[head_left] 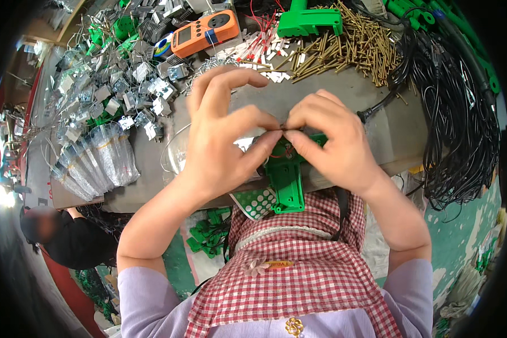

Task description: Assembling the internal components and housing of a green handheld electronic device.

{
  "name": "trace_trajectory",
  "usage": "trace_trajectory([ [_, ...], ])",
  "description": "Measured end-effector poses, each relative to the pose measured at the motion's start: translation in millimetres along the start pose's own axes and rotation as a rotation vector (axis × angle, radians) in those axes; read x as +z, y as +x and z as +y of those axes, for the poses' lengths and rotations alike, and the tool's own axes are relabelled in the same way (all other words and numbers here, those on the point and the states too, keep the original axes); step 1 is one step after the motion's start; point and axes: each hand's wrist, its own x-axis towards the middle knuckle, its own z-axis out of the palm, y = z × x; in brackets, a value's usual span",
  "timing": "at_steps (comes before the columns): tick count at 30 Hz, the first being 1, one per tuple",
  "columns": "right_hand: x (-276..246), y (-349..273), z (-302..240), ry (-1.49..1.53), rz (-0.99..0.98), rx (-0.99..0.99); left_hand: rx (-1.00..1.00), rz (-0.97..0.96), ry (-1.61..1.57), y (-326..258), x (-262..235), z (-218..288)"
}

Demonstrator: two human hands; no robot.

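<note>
Checked apron | left hand, right hand: fingertips pinched together, contents unclear | green housing beneath both

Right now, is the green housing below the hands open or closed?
Open: the green housing shows its hollow inside, with no cover over it.

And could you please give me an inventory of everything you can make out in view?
Table: one, grey, middle
Open casing: one, green, table's near edge
Meter: one, orange, far left
Wired parts: many, grey and white, left
Clear bags: several, transparent, near left
Connectors: many, white, far centre
Rods: many, gold, far right
Upper casing: one, green, far edge
Cables: many, black, right
Loose parts: several, green, below table
Co-worker: one, dark clothing, lower left
Apron: one, red and white, bottom
Sleeves: two, lilac, bottom
Left grip: one, bare, above open casing
Right grip: one, bare, beside left grip
</note>
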Motion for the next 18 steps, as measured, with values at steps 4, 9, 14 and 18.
trace_trajectory([
  [4,3,-2,-1,-0.207,0.11,-0.169,-0.779,-0.332,-1.01,-8,6,-6],
  [9,-1,-1,4,0.152,-0.021,0.063,-0.034,0.044,0.025,-3,1,-2],
  [14,3,-2,-5,-0.158,0.094,-0.175,-0.824,-0.252,-0.948,-6,4,2],
  [18,1,-2,3,0.03,0.036,0.008,-0.095,-0.104,-0.078,4,-2,1],
])
